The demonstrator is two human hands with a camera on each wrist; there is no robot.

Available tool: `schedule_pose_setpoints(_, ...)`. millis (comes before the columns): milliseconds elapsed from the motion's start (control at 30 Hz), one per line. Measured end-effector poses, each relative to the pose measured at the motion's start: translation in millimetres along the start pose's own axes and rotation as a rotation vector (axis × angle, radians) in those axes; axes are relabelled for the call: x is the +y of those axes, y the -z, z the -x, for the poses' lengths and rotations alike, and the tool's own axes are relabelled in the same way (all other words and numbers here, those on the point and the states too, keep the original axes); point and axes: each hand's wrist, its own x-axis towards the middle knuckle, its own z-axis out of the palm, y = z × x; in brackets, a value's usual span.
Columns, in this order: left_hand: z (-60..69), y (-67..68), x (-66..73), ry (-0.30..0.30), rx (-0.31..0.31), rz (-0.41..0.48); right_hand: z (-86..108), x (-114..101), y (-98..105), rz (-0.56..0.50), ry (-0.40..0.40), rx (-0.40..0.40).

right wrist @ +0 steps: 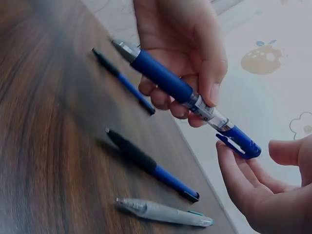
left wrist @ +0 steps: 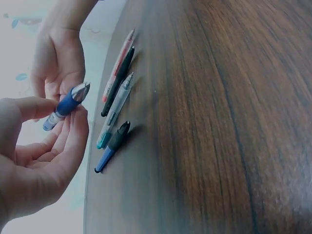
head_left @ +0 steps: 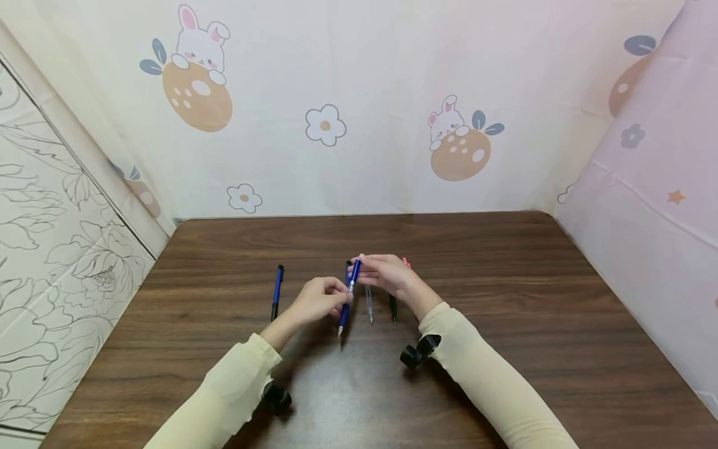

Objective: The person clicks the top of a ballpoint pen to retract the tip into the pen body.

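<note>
My left hand (head_left: 320,298) pinches a blue pen (right wrist: 163,75) near its middle between thumb and fingers. The pen is held above the table, its metal tip pointing down toward me in the head view. At the clip end is my right hand (head_left: 387,273); in the right wrist view a fingertip meets the clip, while the thumb stands apart from the pen. Beneath the hands lie a blue pen with a black grip (left wrist: 113,146), a clear pen with teal parts (left wrist: 114,109), a dark pen (left wrist: 118,80) and a clear pen with red parts (left wrist: 119,63).
Left of the hands, a second blue-and-black pen (head_left: 277,293) lies by itself on the brown wooden table (head_left: 477,249). A printed curtain (head_left: 381,162) hangs behind the table's far edge. Dark wrist cameras (head_left: 421,351) sit under both sleeves.
</note>
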Motion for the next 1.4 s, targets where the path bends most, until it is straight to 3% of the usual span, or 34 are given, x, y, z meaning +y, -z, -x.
schedule_pose_setpoints(233,-3.1,2.0,-3.1,0.034,-0.068,0.159,1.4,1,3,-0.145,-0.04,-0.028)
schedule_pose_setpoints(567,-2.6,-1.8,-3.8,0.018,-0.11,0.218,0.9,2,3,-0.175,-0.065,-0.068)
schedule_pose_setpoints(800,-2.5,-2.8,-5.4,0.07,-0.13,0.249,1.2,1,4,-0.17,-0.057,-0.067)
schedule_pose_setpoints(1133,-4.4,-1.1,-8.7,0.136,-0.294,0.48,2.3,-4,6,-0.173,-0.037,-0.069)
schedule_pose_setpoints(1400,-6.5,-1.3,-14.2,0.174,-0.369,0.596,2.0,-7,7,-0.164,-0.04,-0.064)
